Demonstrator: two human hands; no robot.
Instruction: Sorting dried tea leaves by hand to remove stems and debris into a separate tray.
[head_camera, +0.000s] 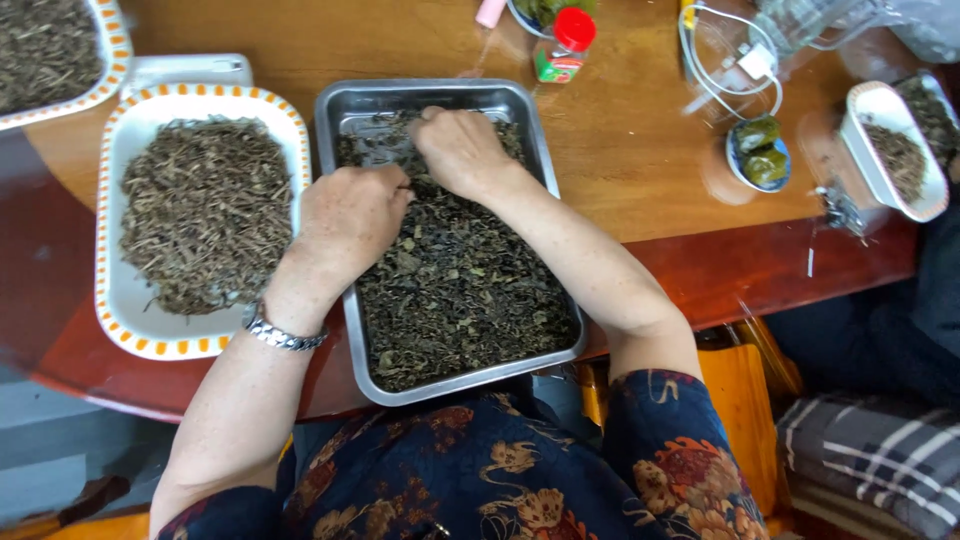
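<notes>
A rectangular metal tray (340, 108) in front of me holds a layer of dark dried leaves (465, 290). My left hand (350, 215) rests knuckles up on the leaves at the tray's left side, fingers curled into them. A metal watch band sits on that wrist. My right hand (460, 148) reaches into the far end of the tray, fingers pressed down among the leaves. Whether either hand pinches any leaves is hidden.
A white tray with an orange-dotted rim (125, 290) heaped with dried stems (205, 210) lies left of the metal tray. Another such tray (112, 60) sits far left. A red-capped bottle (562, 45), white cable (735, 65), small dish (760, 152) and white tub (895, 150) stand on the wooden table (640, 170).
</notes>
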